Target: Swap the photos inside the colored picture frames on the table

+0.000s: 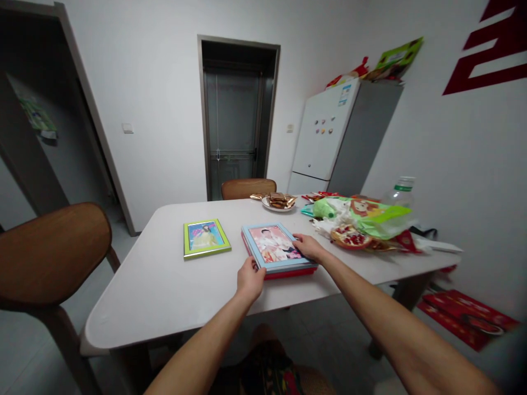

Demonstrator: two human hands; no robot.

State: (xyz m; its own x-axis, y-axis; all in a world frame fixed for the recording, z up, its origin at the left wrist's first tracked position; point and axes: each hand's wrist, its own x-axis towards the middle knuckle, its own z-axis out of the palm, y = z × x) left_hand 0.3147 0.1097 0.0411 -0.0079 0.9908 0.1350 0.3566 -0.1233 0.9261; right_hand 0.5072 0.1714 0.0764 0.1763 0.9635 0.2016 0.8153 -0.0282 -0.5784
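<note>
A light blue picture frame (269, 243) lies face up on top of a stack whose lowest visible layer is a red frame (290, 273), near the table's front edge. My left hand (250, 280) grips the near left corner of the blue frame, fingers curled at its side. On the right side, my right hand (308, 247) holds the same frame, with fingertips over its border. To the left, apart from the stack, a lime green picture frame (206, 238) lies flat on the white table (173, 296).
Behind the stack is a plate (267, 205) of wrapped snacks. Plastic bags (370, 214), an opened pomegranate (349, 237) and a clear bottle (402, 192) crowd the table's right side. Wooden chairs stand at the left (49, 252) and behind the table (247, 188).
</note>
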